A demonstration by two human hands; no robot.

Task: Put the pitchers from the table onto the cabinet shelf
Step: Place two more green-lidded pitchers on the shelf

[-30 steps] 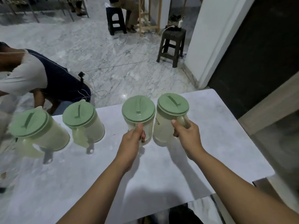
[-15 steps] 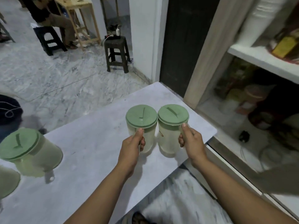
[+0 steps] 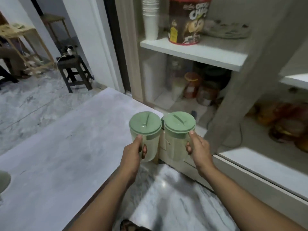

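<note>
I see my left hand (image 3: 133, 151) with its grip curled around the handle of the left pitcher (image 3: 146, 135), thumb on top near the green lid. My right hand (image 3: 199, 147) has its grip pinching the handle of the right pitcher (image 3: 178, 135) in the same way. Both pitchers are upright, side by side and almost touching, held in the air past the corner of the bench (image 3: 66, 147) and in front of the open cabinet (image 3: 250, 80). The upper cabinet shelf (image 3: 191, 50) carries a stack of white cups (image 3: 150, 19) and a cereal tub (image 3: 186, 22). Lower down there are some jars (image 3: 191, 84), too blurred to tell more. On the floor at the left stands a dark stool (image 3: 75, 72).
</note>
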